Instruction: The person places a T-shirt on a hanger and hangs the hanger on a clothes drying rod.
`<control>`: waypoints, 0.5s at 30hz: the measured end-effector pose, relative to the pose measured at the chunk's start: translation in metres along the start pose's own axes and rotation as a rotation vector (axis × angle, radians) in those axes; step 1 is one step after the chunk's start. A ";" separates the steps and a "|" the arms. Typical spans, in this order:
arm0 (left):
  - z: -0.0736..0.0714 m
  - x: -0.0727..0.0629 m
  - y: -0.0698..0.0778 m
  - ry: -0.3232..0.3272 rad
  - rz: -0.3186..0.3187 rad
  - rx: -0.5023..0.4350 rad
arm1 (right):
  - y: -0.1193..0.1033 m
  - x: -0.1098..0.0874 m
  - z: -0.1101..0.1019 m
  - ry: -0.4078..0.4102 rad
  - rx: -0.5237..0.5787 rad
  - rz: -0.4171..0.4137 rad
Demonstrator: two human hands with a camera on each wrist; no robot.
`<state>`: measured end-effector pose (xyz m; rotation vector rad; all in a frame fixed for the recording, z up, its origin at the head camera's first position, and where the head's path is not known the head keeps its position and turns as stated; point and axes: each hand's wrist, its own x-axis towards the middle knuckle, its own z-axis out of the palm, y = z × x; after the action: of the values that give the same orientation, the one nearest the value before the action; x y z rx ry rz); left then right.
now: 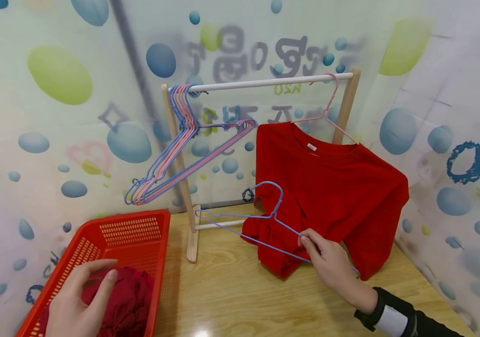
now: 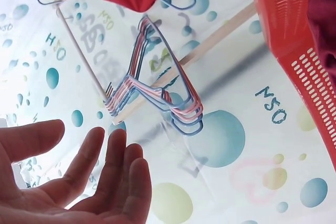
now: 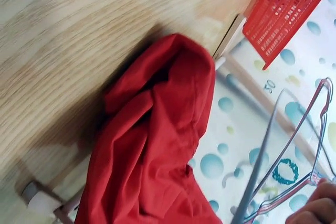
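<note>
My right hand [image 1: 328, 262] pinches a light blue clothes hanger [image 1: 274, 214] by one shoulder, holding it before a red long-sleeved shirt [image 1: 328, 187]. That shirt hangs from a pink hanger [image 1: 326, 111] at the rack's right end, its lower part bunched near the table. Over the red plastic basket [image 1: 163, 262], my left hand [image 1: 76, 302] has thumb and fingers apart and nothing between them. A crumpled dark red garment [image 1: 132, 299] lies in the basket below it. The left wrist view shows the left hand [image 2: 105, 177] with its palm bare.
Several blue and pink hangers [image 1: 189, 126] hang bunched at the left end of the rack's white bar [image 1: 257, 84]. The wooden rack stands on a wood-grain table [image 1: 223, 299]. A patterned curtain [image 1: 231, 42] closes off the back and sides.
</note>
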<state>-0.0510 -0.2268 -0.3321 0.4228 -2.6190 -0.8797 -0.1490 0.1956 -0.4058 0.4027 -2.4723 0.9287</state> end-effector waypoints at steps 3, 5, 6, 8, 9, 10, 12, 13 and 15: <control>-0.001 0.000 -0.001 0.017 0.010 0.005 | 0.004 0.000 -0.002 0.072 -0.046 -0.057; -0.002 -0.001 -0.002 0.028 0.030 0.014 | 0.006 0.000 -0.002 0.115 -0.057 -0.095; -0.002 -0.001 -0.002 0.036 0.041 0.020 | 0.007 0.000 -0.002 0.130 -0.056 -0.113; -0.003 -0.001 -0.003 0.052 0.065 0.030 | 0.009 0.000 -0.002 0.153 -0.044 -0.140; -0.004 -0.001 -0.003 0.058 0.076 0.034 | 0.010 0.000 -0.002 0.159 -0.037 -0.147; -0.005 -0.001 -0.004 0.064 0.085 0.039 | 0.011 0.000 -0.002 0.164 -0.030 -0.154; -0.008 0.000 -0.005 0.078 0.106 0.045 | 0.012 0.000 -0.001 0.169 -0.017 -0.159; -0.010 0.002 -0.006 0.085 0.121 0.048 | 0.013 0.000 -0.001 0.169 -0.011 -0.161; -0.015 0.005 -0.009 0.096 0.159 0.063 | 0.013 0.000 0.000 0.172 -0.007 -0.170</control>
<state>-0.0481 -0.2434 -0.3254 0.2610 -2.5558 -0.7096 -0.1543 0.2055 -0.4133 0.5009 -2.2470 0.8474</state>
